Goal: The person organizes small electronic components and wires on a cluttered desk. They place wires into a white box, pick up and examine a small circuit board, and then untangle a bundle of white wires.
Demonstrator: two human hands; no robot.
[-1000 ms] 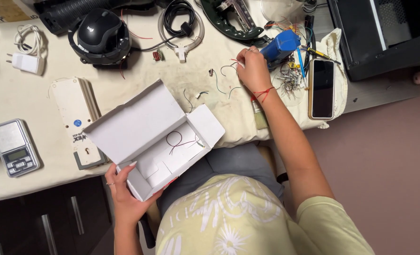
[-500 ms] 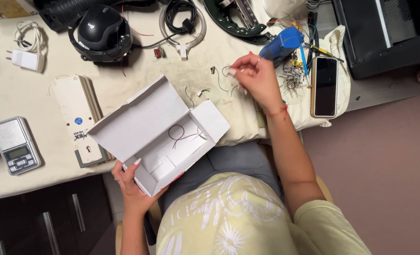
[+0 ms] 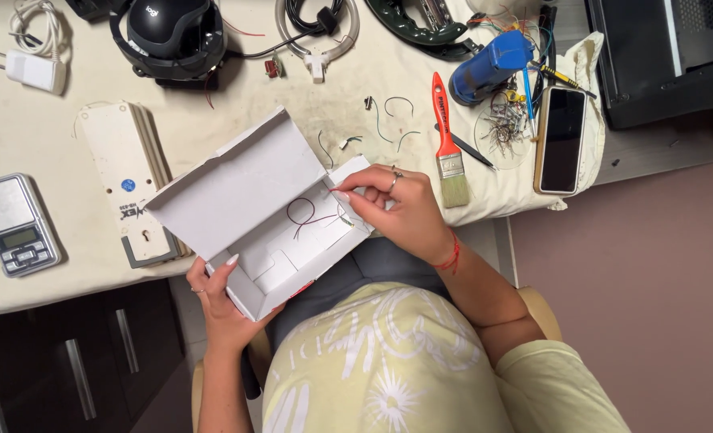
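The right hand (image 3: 396, 212) sits over the near corner of the open white box (image 3: 268, 224), fingertips pinched together on what looks like a short wire piece, too thin to be sure of. Just under those fingertips, inside the tray, lies a dark red wire loop (image 3: 304, 215). The left hand (image 3: 224, 301) is clamped on the box's lower corner, thumb on the inner wall, holding it off the desk edge over the lap.

The risk, as I read it: the box is tilted and held at one corner only (not much of a grip), so a nudge from the right hand could tip it and slide the loop out toward the floor. A piece this fine could also slip from the pinch and miss the tray.

Half a second ago, that right hand was up over the desk by the scattered wire bits (image 3: 392, 120), left of the paintbrush (image 3: 446, 144); now it has come down to the box, which has hardly moved.
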